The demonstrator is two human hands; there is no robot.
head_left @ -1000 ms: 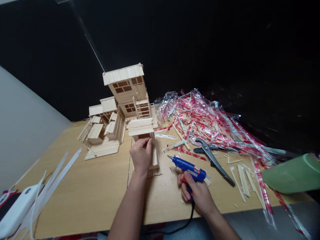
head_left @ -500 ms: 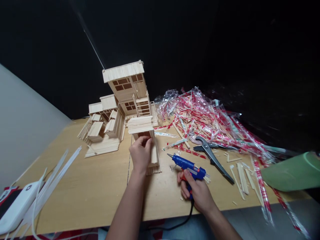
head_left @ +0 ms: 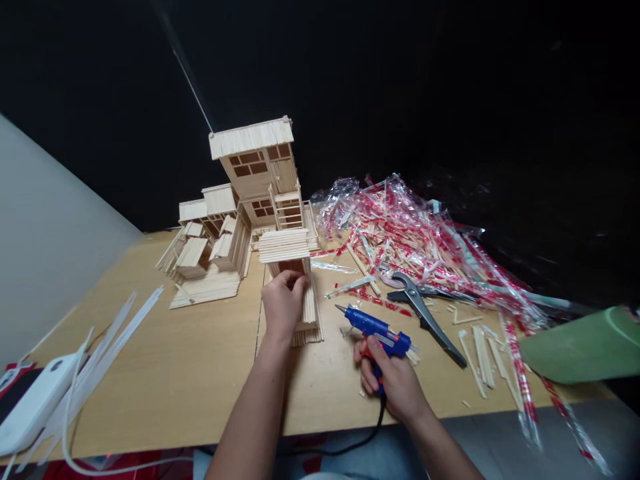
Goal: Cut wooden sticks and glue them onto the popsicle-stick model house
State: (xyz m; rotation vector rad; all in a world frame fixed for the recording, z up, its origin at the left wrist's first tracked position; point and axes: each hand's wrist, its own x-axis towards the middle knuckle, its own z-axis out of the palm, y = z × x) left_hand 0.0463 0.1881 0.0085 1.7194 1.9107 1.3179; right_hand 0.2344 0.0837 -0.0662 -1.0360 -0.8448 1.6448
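Note:
My left hand [head_left: 283, 303] has its thumb and fingertips pinched together at the open front of a small stick-built hut [head_left: 284, 245] with a slatted roof. What lies between those fingertips is hidden. My right hand [head_left: 390, 377] is wrapped around the handle of a blue glue gun [head_left: 375, 328], its nozzle pointing left toward the hut but apart from it. Behind the hut rises a larger wooden stick house [head_left: 253, 160] with windows and a ladder-like front. Lower stick structures on a slatted base [head_left: 207, 288] stand to its left.
Clear and red wrappers [head_left: 400, 213] lie heaped over loose sticks at the back right. Pliers [head_left: 425, 320], short stick pieces [head_left: 483, 357] and a green cylindrical object [head_left: 580, 347] sit on the right. White glue sticks [head_left: 120, 340] and a white power bank-like device [head_left: 37, 403] are at left.
The whole view has shifted slightly. Both hands keep nearly the same positions, the left at the hut and the right around the glue gun.

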